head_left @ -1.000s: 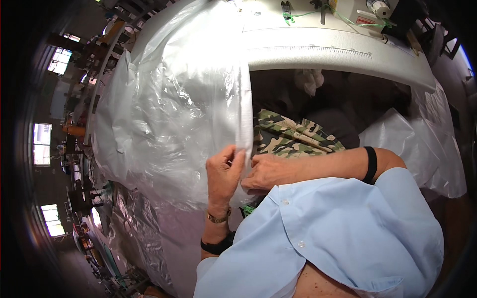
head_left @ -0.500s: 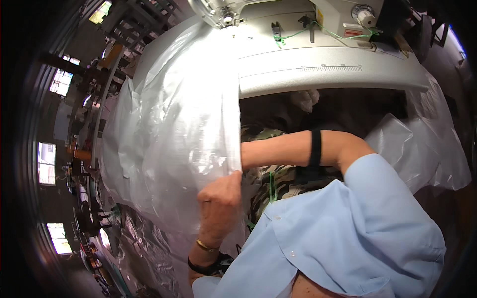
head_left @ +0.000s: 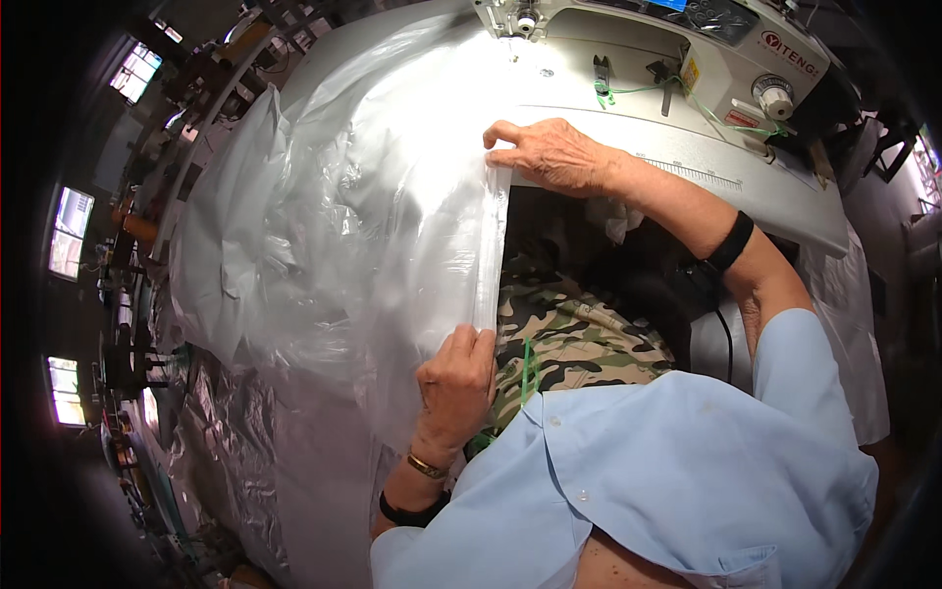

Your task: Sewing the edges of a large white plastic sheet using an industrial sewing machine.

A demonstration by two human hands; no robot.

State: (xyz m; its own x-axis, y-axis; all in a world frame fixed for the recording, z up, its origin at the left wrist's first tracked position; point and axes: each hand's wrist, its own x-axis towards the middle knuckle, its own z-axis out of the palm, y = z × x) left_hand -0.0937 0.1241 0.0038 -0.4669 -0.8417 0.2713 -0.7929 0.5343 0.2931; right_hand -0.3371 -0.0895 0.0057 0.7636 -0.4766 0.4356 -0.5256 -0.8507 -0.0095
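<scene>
A large translucent white plastic sheet point(head_left: 334, 236) spreads over the left side of the work surface and hangs down toward me. Its right edge shows a narrow folded strip running between my two hands. At the lower end of that strip, my left hand point(head_left: 457, 385) is closed on the edge, fingers bent. My right hand point(head_left: 557, 157) holds the upper end, thumb and forefinger curled at the edge, just below the sewing machine's needle area point(head_left: 523, 27). Part of the right hand's grip is hidden by its own fingers.
The white sewing machine point(head_left: 731, 59) stands at the back right, with a hand dial point(head_left: 775, 98) and green thread point(head_left: 708, 111). A ruler scale point(head_left: 692, 172) marks its table's front. More plastic sheeting point(head_left: 852, 324) hangs at the right. Camouflage cloth point(head_left: 579, 334) covers my lap.
My right hand has come out from behind the sheet and up to the edge's upper end. My left hand stays on the lower edge. The view has shifted, showing more of the machine.
</scene>
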